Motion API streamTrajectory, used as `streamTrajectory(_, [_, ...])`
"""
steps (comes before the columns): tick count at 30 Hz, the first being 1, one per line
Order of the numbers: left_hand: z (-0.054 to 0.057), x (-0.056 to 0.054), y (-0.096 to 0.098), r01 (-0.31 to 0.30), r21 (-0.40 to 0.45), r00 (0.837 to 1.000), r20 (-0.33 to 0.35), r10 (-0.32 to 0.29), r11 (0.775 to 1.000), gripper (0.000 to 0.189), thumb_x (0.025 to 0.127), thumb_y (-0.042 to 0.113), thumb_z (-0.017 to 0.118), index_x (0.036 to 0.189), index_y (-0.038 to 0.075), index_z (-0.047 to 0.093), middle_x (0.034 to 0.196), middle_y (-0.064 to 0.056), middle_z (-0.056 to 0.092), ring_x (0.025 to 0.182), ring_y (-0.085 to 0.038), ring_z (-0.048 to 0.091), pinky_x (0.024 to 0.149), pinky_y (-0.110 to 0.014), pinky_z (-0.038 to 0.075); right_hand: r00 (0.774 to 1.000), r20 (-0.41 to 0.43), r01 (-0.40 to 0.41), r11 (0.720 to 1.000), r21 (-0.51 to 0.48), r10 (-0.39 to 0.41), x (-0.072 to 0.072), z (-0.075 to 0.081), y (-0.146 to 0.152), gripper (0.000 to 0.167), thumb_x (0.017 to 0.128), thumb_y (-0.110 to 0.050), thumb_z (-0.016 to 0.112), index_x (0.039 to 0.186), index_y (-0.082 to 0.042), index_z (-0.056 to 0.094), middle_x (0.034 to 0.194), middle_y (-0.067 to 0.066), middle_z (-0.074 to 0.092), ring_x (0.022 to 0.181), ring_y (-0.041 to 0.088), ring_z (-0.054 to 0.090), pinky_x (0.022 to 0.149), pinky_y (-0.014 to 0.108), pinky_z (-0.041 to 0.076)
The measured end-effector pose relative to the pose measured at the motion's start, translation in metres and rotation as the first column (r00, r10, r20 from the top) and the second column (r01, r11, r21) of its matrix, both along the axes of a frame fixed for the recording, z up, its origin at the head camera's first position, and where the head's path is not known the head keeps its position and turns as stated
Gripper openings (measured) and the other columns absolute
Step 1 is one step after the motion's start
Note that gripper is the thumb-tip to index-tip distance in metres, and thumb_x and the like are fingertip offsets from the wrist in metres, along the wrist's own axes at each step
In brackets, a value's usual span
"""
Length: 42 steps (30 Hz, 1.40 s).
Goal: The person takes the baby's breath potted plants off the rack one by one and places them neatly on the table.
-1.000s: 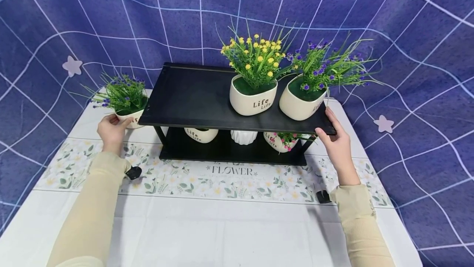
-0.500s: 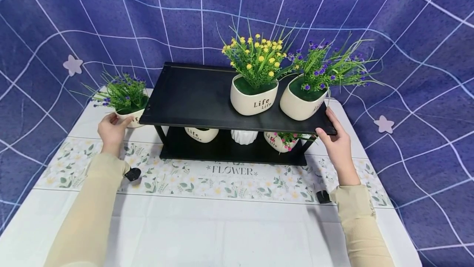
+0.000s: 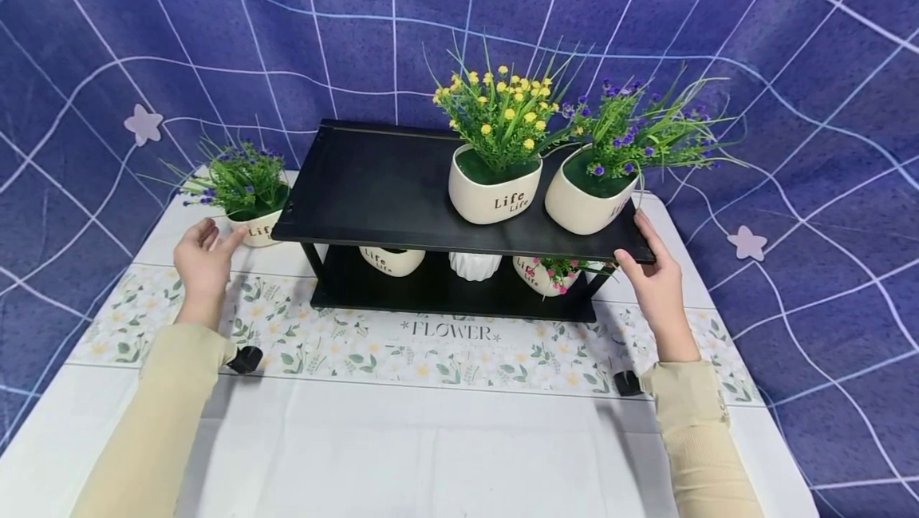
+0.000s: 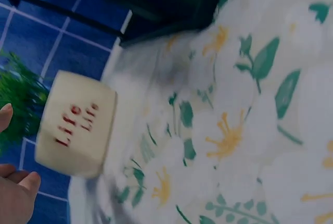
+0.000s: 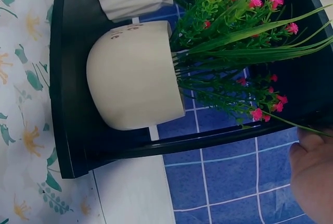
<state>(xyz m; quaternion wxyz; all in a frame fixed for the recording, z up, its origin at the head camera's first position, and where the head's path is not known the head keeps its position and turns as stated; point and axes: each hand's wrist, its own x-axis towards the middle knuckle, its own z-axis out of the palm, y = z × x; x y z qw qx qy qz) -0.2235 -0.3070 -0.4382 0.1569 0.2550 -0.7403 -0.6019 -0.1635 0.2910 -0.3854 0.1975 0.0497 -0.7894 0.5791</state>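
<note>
A black two-tier shelf (image 3: 373, 183) stands on the table. My right hand (image 3: 659, 290) grips its top board at the front right corner, thumb at the front edge and fingers along the side. Left of the shelf, a cream pot marked "Life" (image 3: 260, 229) with purple flowers stands on the table. My left hand (image 3: 203, 262) is just beside this pot, fingers loosely bent and nothing held. In the left wrist view a gap shows between the fingertips and the pot (image 4: 78, 125). A yellow-flowered pot (image 3: 495, 191) and a purple-flowered pot (image 3: 585, 199) stand on the top board's right half.
On the lower board are a cream pot (image 3: 391, 262), a white ribbed pot (image 3: 474, 266) and a pot with pink flowers (image 5: 135, 78). A floral "FLOWER" strip (image 3: 445, 350) crosses the white tablecloth (image 3: 431, 446). A blue gridded cloth (image 3: 359, 31) hangs behind.
My left hand has let go of the purple-flowered pot at the left and moved slightly left, away from it. The right hand stays on the shelf corner.
</note>
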Motion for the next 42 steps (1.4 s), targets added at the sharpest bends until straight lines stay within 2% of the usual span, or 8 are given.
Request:
streamTrajectory(12, [0.046,0.027,0.031,-0.020,0.226,0.992,-0.119,0.048,0.974,0.067,0.086,0.019,0.074,0.145,0.009,0.044,0.151,-0.010,0.043,0.139,-0.016,0.043,0.109,-0.016,0.039,1.000,-0.012,-0.006,1.000,0.001,0.006,0.001,0.000,0.000,0.057,0.094,0.000,0.059,0.147,-0.009,0.042,0.157,0.006,0.035,0.145,0.018,0.033,0.103,0.006,0.037])
streamTrajectory(17, [0.062,0.036,0.050,-0.009,0.231,0.975,-0.214,0.060,0.973,0.061,0.085,0.015,0.074,0.141,0.006,0.050,0.146,-0.011,0.049,0.134,-0.016,0.049,0.106,-0.015,0.041,1.000,-0.010,-0.012,1.000,-0.007,0.012,0.001,0.000,0.000,0.057,0.094,0.001,0.058,0.147,-0.008,0.041,0.157,0.006,0.035,0.146,0.019,0.032,0.104,0.006,0.036])
streamTrajectory(22, [0.072,0.037,0.068,-0.013,0.010,0.937,-0.348,0.016,1.000,0.057,0.085,0.011,0.073,0.138,0.004,0.052,0.144,-0.011,0.053,0.133,-0.014,0.050,0.111,-0.018,0.037,1.000,-0.005,-0.008,1.000,-0.004,0.008,0.001,0.000,0.001,0.057,0.094,0.000,0.058,0.148,-0.009,0.041,0.158,0.006,0.034,0.146,0.019,0.032,0.105,0.006,0.036])
streamTrajectory(25, [0.076,0.037,0.079,-0.029,-0.159,0.911,-0.411,-0.039,0.987,0.053,0.087,0.014,0.072,0.137,0.006,0.054,0.142,-0.009,0.055,0.132,-0.012,0.051,0.112,-0.021,0.038,1.000,-0.010,-0.010,1.000,-0.013,0.010,0.001,0.000,0.000,0.057,0.094,0.001,0.058,0.147,-0.008,0.041,0.157,0.007,0.034,0.146,0.019,0.031,0.105,0.007,0.036])
streamTrajectory(27, [0.080,0.038,0.088,-0.029,-0.213,0.885,-0.459,-0.073,0.977,0.051,0.087,0.013,0.072,0.135,0.006,0.056,0.140,-0.009,0.056,0.131,-0.012,0.052,0.111,-0.022,0.039,1.000,-0.013,-0.013,1.000,-0.023,0.013,0.001,0.000,0.000,0.057,0.094,0.002,0.057,0.147,-0.007,0.041,0.157,0.007,0.035,0.146,0.020,0.031,0.105,0.007,0.036])
streamTrajectory(30, [0.086,0.039,0.101,-0.001,-0.227,0.849,-0.515,-0.120,0.974,0.049,0.086,0.011,0.073,0.133,0.007,0.058,0.137,-0.008,0.059,0.129,-0.012,0.054,0.110,-0.023,0.041,1.000,-0.010,-0.014,0.999,-0.029,0.014,0.001,0.001,0.000,0.056,0.094,0.002,0.057,0.147,-0.006,0.041,0.157,0.008,0.034,0.146,0.020,0.031,0.105,0.007,0.037])
streamTrajectory(35, [0.096,0.039,0.120,0.116,-0.159,0.792,-0.582,-0.188,0.980,0.050,0.085,0.006,0.073,0.133,0.004,0.058,0.137,-0.012,0.058,0.129,-0.014,0.054,0.111,-0.026,0.040,1.000,-0.003,-0.009,1.000,-0.018,0.009,0.001,0.001,-0.001,0.056,0.094,0.001,0.058,0.147,-0.007,0.041,0.157,0.007,0.034,0.146,0.019,0.031,0.104,0.006,0.037])
streamTrajectory(42, [0.103,0.041,0.139,0.147,-0.191,0.767,-0.598,-0.234,0.970,0.049,0.085,0.006,0.073,0.132,0.005,0.059,0.136,-0.011,0.059,0.128,-0.013,0.055,0.111,-0.026,0.041,1.000,-0.006,-0.011,0.999,-0.034,0.011,0.000,0.001,0.000,0.057,0.093,0.002,0.058,0.147,-0.006,0.041,0.158,0.009,0.034,0.147,0.019,0.030,0.105,0.007,0.037])
